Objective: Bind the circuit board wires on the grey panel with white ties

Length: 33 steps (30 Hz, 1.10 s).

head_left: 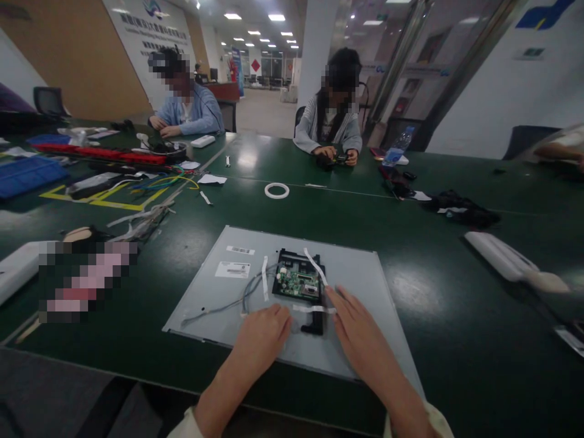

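A grey flat display panel (360,274) lies face down on the table. On its back sit a black plastic bracket (314,322) and a green circuit board (298,284). White tape strips run beside and across the bracket, one at its left (265,278), one at upper right (316,266) and one low across it (310,309). My left hand (262,333) rests at the panel's lower middle, its fingers curled together and their tips hidden. Stretched out flat, the fingers of my right hand (356,325) touch the panel by the low strip's right end. A grey cable (214,311) curves left of the board.
A white tape roll (277,191) lies beyond the panel. Wires, a blue tray (30,176) and a white device (27,267) are at left; another white device (499,255) is at right. Two people sit across the green table (219,210), near a water bottle (398,147).
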{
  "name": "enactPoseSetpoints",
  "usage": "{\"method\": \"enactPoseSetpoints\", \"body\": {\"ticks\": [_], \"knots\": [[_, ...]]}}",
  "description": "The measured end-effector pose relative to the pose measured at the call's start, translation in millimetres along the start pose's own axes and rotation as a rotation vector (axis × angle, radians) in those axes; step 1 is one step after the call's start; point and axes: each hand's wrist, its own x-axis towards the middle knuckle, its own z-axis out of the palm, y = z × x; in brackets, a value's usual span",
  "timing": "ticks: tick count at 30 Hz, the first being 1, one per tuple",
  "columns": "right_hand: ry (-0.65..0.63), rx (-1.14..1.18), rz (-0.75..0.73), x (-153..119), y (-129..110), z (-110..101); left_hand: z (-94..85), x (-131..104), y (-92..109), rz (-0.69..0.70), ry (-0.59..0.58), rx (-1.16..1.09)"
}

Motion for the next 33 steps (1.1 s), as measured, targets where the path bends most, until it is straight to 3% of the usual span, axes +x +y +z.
{"method": "enactPoseSetpoints", "body": {"ticks": [13,33], "knots": [[0.017,0.096,0.003,-1.9,3.8,2.2,1.3,-6.5,-0.5,0.031,0.050,0.000],[0.032,0.044,0.071,12.5,-16.0,-2.6,11.7,-12.3,-3.9,0.054,0.138,0.013]]}}
